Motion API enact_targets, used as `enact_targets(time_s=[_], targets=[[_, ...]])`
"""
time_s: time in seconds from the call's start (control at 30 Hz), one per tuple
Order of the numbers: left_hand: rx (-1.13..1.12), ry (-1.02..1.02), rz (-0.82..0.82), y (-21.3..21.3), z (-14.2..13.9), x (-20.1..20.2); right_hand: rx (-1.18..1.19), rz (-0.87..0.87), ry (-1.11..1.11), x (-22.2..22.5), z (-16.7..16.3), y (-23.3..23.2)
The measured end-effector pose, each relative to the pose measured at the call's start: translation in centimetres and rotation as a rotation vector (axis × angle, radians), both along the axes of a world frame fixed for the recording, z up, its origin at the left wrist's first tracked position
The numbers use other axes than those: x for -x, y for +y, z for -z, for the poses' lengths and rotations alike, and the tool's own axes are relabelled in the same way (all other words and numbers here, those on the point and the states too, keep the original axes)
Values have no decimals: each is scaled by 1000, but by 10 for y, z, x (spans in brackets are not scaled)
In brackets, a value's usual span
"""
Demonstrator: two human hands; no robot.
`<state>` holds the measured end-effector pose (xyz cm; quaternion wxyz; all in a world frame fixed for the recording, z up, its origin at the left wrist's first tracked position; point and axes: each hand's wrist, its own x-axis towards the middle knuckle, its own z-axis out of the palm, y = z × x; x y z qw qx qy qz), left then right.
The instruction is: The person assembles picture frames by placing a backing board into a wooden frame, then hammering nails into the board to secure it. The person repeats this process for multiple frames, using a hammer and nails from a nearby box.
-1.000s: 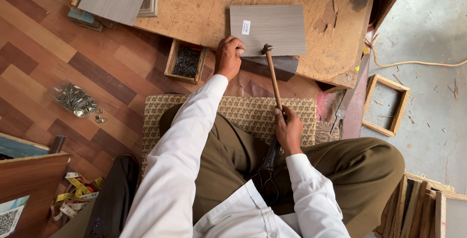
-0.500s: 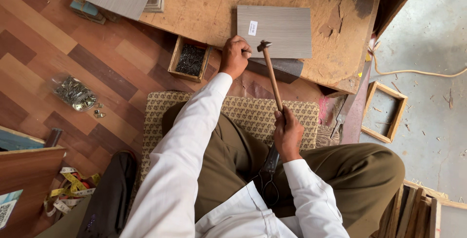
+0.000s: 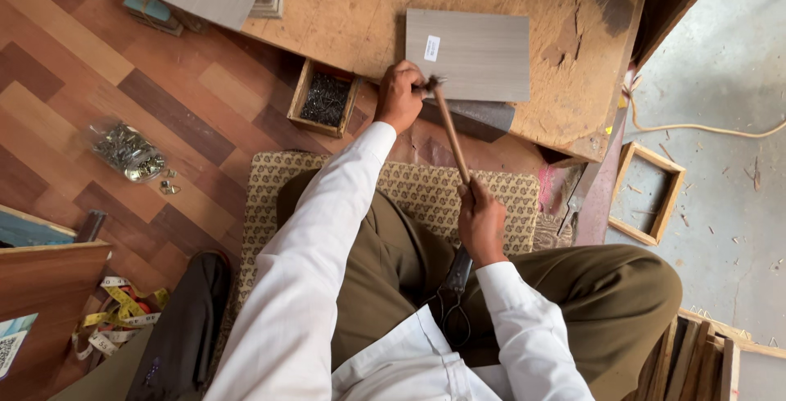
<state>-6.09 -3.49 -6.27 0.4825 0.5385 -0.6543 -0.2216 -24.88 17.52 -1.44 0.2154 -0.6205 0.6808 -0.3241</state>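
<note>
The right hand has its grip wrapped tight around the low end of the hammer, whose slim wooden handle runs up to a blurred metal head beside the left hand. That hand's grip is pressed together at the near edge of the grey panel, seemingly pinching something small, too small to tell. The hammer looks top-heavy and stiff; holding it far down the handle suits swinging. The panel lies flat on the wooden bench, looks rigid and light, best steadied at its edge. A small box of nails sits just beside the left hand
</note>
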Motion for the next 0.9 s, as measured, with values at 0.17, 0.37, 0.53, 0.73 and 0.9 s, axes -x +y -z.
enact_targets(time_s=[0.17,0.37,0.53,0.73,0.9], targets=[[38,26,23,0,5,-4,90,68,-198,4,-7,-1],[5,130,17,-3,5,3,62,107,-105,4,-17,-12],[-21,117,25,-4,2,6,232,58,-151,3,-11,-14],[2,77,26,1,11,9,129,7,-58,11,0,-14],[54,73,9,-2,16,9,460,85,-285,10,15,-13]])
